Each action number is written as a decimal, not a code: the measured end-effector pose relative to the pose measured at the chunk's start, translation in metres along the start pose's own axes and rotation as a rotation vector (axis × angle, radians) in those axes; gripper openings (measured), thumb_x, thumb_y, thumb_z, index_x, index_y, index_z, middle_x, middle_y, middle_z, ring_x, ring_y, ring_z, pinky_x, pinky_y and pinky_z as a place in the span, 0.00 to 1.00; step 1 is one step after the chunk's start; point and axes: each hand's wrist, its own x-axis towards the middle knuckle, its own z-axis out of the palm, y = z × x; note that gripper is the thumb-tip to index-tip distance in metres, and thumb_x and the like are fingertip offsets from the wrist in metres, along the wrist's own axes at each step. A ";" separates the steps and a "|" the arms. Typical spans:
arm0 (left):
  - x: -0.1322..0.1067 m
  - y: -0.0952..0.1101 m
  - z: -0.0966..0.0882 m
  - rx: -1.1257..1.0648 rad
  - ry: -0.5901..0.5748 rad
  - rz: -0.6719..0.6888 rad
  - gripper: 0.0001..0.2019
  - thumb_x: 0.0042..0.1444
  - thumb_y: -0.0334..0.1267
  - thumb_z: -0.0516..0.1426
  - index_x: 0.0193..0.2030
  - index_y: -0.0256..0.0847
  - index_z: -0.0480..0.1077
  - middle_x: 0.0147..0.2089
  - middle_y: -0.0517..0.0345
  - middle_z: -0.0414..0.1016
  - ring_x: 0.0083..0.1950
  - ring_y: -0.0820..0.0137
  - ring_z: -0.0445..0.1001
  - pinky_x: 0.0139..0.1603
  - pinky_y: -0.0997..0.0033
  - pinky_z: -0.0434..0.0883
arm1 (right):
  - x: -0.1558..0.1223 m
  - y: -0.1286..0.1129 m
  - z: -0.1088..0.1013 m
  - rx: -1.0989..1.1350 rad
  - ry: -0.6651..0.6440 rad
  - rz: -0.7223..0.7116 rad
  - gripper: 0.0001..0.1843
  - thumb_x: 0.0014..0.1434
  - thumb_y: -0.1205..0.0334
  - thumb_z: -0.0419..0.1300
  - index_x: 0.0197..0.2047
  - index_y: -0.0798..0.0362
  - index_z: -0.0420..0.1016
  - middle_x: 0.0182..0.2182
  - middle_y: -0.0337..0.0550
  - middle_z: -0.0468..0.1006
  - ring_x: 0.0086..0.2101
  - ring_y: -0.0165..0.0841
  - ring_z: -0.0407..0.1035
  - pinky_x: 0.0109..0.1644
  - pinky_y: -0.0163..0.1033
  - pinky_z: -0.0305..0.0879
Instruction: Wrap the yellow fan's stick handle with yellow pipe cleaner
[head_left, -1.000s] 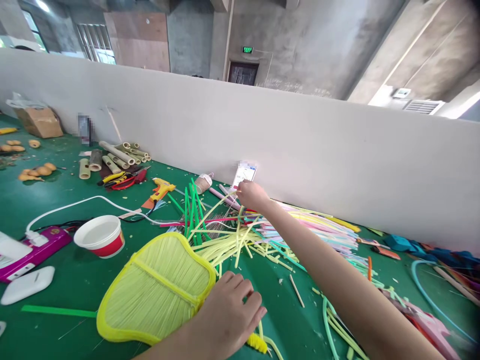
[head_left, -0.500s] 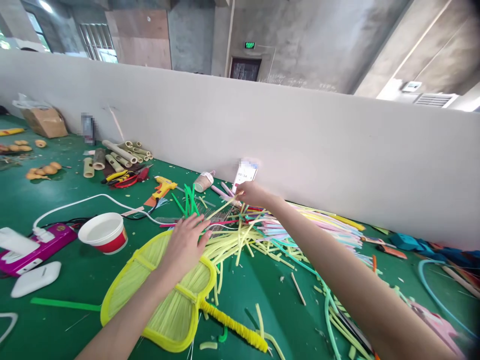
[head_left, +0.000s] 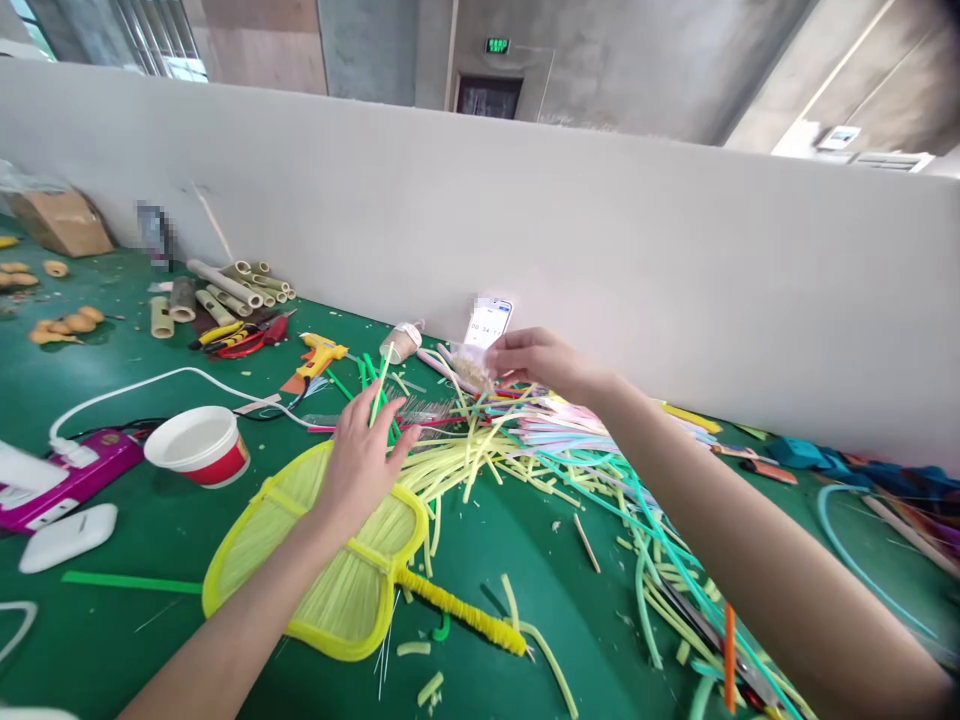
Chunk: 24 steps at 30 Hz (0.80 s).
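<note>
My left hand [head_left: 358, 458] hovers over the top edge of a yellow woven fan [head_left: 330, 570] and pinches a thin green strip [head_left: 379, 385] that sticks up between its fingers. My right hand [head_left: 538, 362] is raised over a heap of coloured plastic strips [head_left: 525, 450]. Its fingers are closed on a small clear bag [head_left: 472, 368] with pale stuff inside. Just behind that bag a phone [head_left: 488, 322] leans against the white wall. The fan lies flat on the green table, its fuzzy yellow handle [head_left: 461, 618] pointing right.
A red-and-white cup [head_left: 196, 446], a magenta power strip [head_left: 75, 475] with a white cable, a white case [head_left: 67, 537], a yellow glue gun [head_left: 321, 352], pliers [head_left: 240, 340], bamboo tubes [head_left: 225, 290] and a cardboard box [head_left: 60, 220] lie to the left. More strips and hoops spread right.
My left hand went from the fan's handle end forward to its top edge and picked up a green strip. My right hand lifted off the pile, now gripping the small bag.
</note>
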 end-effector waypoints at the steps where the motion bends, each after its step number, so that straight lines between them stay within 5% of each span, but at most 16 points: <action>1: -0.002 0.007 -0.001 -0.143 0.017 0.019 0.24 0.65 0.48 0.55 0.64 0.39 0.65 0.72 0.38 0.55 0.72 0.49 0.55 0.68 0.45 0.59 | -0.015 0.000 0.006 0.033 -0.040 0.006 0.07 0.57 0.63 0.66 0.32 0.58 0.76 0.30 0.44 0.80 0.30 0.30 0.75 0.40 0.36 0.75; 4: -0.009 0.029 -0.007 -0.593 -0.071 -0.017 0.35 0.60 0.50 0.61 0.71 0.50 0.52 0.74 0.47 0.53 0.73 0.56 0.56 0.68 0.53 0.62 | -0.059 0.007 0.027 0.119 -0.219 0.034 0.09 0.56 0.59 0.67 0.32 0.57 0.77 0.29 0.43 0.79 0.30 0.31 0.75 0.40 0.38 0.74; 6: -0.015 0.041 -0.011 -0.852 -0.278 -0.105 0.37 0.57 0.49 0.64 0.69 0.51 0.53 0.68 0.47 0.64 0.65 0.58 0.68 0.61 0.58 0.69 | -0.088 0.015 0.040 0.210 -0.294 0.038 0.13 0.56 0.54 0.67 0.33 0.56 0.77 0.29 0.42 0.79 0.31 0.31 0.74 0.39 0.38 0.74; 8: -0.019 0.051 -0.014 -1.035 -0.537 -0.197 0.30 0.56 0.48 0.65 0.62 0.46 0.63 0.53 0.50 0.76 0.50 0.63 0.77 0.49 0.64 0.74 | -0.115 0.023 0.052 0.298 -0.254 0.064 0.15 0.57 0.52 0.68 0.34 0.56 0.77 0.29 0.41 0.78 0.31 0.30 0.74 0.40 0.37 0.73; 11: -0.027 0.063 -0.015 -1.134 -0.743 -0.285 0.16 0.54 0.48 0.66 0.42 0.39 0.73 0.33 0.59 0.74 0.33 0.70 0.74 0.34 0.72 0.71 | -0.155 0.035 0.069 0.505 -0.062 0.158 0.18 0.56 0.47 0.68 0.35 0.55 0.78 0.29 0.40 0.78 0.30 0.29 0.73 0.40 0.36 0.73; 14: -0.035 0.074 -0.010 -1.100 -0.804 -0.311 0.15 0.52 0.48 0.67 0.35 0.38 0.72 0.27 0.63 0.69 0.27 0.74 0.69 0.29 0.75 0.66 | -0.190 0.047 0.087 0.629 0.185 0.205 0.20 0.54 0.45 0.69 0.42 0.52 0.78 0.34 0.41 0.80 0.32 0.31 0.75 0.40 0.38 0.74; 18: -0.045 0.083 0.003 -1.020 -0.820 -0.246 0.14 0.53 0.47 0.67 0.35 0.38 0.73 0.27 0.64 0.68 0.28 0.74 0.66 0.30 0.75 0.63 | -0.218 0.062 0.103 0.603 0.374 0.202 0.18 0.50 0.47 0.72 0.37 0.51 0.79 0.30 0.42 0.81 0.31 0.35 0.77 0.39 0.40 0.74; 24: -0.052 0.092 0.006 -0.949 -0.802 -0.212 0.15 0.55 0.49 0.64 0.36 0.39 0.72 0.26 0.66 0.65 0.26 0.76 0.61 0.27 0.76 0.58 | -0.225 0.076 0.116 0.641 0.426 0.184 0.20 0.48 0.49 0.74 0.39 0.51 0.78 0.32 0.41 0.80 0.30 0.33 0.75 0.36 0.38 0.73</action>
